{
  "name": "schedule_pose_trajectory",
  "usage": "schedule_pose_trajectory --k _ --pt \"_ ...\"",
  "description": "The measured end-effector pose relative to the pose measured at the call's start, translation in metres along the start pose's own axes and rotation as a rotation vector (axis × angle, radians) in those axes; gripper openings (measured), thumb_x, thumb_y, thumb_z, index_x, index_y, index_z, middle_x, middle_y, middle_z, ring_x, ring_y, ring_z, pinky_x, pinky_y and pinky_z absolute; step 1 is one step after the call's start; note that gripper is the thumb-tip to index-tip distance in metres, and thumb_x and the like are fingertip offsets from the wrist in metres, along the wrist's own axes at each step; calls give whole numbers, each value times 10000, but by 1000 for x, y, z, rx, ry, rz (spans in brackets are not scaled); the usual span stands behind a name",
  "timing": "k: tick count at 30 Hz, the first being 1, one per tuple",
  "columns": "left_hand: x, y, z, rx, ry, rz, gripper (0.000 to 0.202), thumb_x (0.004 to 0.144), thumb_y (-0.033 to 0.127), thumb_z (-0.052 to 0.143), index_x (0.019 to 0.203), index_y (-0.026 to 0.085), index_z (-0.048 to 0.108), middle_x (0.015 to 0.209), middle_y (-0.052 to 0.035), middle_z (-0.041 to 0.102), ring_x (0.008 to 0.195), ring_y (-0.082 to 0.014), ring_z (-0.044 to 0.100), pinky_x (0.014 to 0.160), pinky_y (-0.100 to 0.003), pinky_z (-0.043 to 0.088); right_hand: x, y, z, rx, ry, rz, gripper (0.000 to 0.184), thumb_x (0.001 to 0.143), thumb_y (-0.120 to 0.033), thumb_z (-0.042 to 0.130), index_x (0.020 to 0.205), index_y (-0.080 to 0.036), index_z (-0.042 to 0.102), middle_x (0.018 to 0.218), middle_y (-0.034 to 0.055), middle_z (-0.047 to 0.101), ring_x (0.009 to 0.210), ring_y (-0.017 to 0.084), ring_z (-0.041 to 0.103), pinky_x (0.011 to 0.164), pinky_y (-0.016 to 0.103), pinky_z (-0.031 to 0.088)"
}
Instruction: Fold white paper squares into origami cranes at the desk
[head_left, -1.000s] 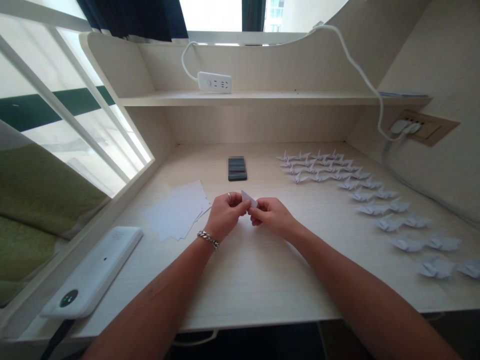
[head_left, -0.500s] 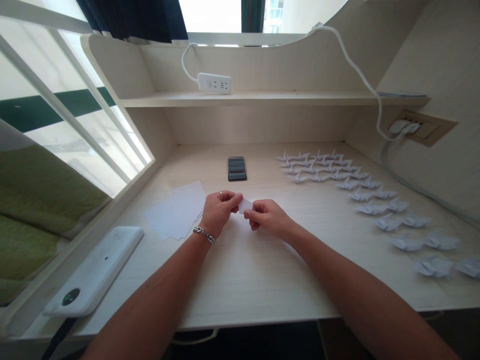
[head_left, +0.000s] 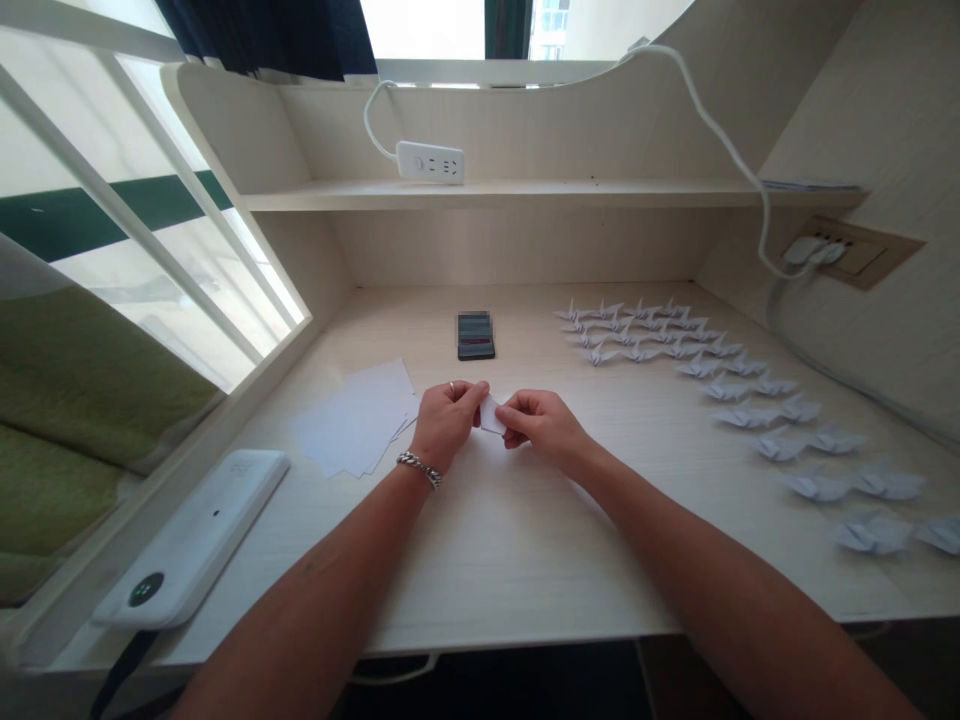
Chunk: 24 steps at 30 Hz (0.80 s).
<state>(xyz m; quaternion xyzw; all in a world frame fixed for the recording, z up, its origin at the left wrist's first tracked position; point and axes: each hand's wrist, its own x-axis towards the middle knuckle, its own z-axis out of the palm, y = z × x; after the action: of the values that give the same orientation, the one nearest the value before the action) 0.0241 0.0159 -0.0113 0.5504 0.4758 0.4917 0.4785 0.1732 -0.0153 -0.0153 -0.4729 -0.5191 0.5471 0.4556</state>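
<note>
A small folded piece of white paper (head_left: 491, 414) is pinched between my left hand (head_left: 448, 422) and my right hand (head_left: 544, 425), above the middle of the pale wood desk (head_left: 525, 540). The fingers of both hands cover most of it. My left hand wears a ring and a chain bracelet (head_left: 419, 469). Just left of that hand lies a loose pile of white paper sheets (head_left: 352, 420). Several white origami cranes (head_left: 645, 335) stand in rows to the right of my hands.
A dark phone (head_left: 475, 336) lies at the back of the desk. A white power bank (head_left: 193, 540) lies at the left front. Above is a shelf (head_left: 495, 195) with a white power strip (head_left: 430, 162), and its cable runs to a wall socket (head_left: 817, 250) on the right.
My hands have come closer together around the paper, with my left hand moving right. The paper now shows less between my fingers.
</note>
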Motion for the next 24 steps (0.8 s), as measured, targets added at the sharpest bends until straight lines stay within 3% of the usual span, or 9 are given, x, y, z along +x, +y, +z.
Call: schedule_pose_trajectory --k 4,9,13,16,24 --pt "0 4 -2 -195 63 -94 356 690 474 716 620 145 598 555 8 570 487 -88 501 502 -226 416 -2 -2 1 -3 8 -11 323 679 -437 736 636 -154 588 519 -7 609 480 106 577 524 241 493" --pt "-8 8 1 -64 -150 -63 392 619 471 776 565 140 573 537 14 532 520 -95 507 531 -233 456 -1 3 -3 -65 36 -52 342 733 -477 691 671 -153 602 553 7 624 517 113 585 550 246 486" --pt "-9 4 3 -6 -122 17 373 661 454 750 545 145 575 523 14 534 517 -92 490 514 -221 429 0 6 -1 -126 -5 -66 329 761 -477 668 719 -155 618 634 22 653 578 123 609 556 239 483" --pt "-6 0 2 -25 -127 25 364 688 439 735 542 149 572 515 12 538 505 -93 484 509 -229 414 -2 5 1 -180 -52 -46 339 771 -463 660 647 -161 574 609 29 648 566 134 617 561 253 489" --pt "-4 2 3 -202 -56 -109 374 659 478 755 628 128 626 564 -19 595 509 -113 534 539 -269 463 -3 3 0 -223 -95 -44 297 778 -390 657 610 -174 541 579 24 651 529 126 603 547 243 470"
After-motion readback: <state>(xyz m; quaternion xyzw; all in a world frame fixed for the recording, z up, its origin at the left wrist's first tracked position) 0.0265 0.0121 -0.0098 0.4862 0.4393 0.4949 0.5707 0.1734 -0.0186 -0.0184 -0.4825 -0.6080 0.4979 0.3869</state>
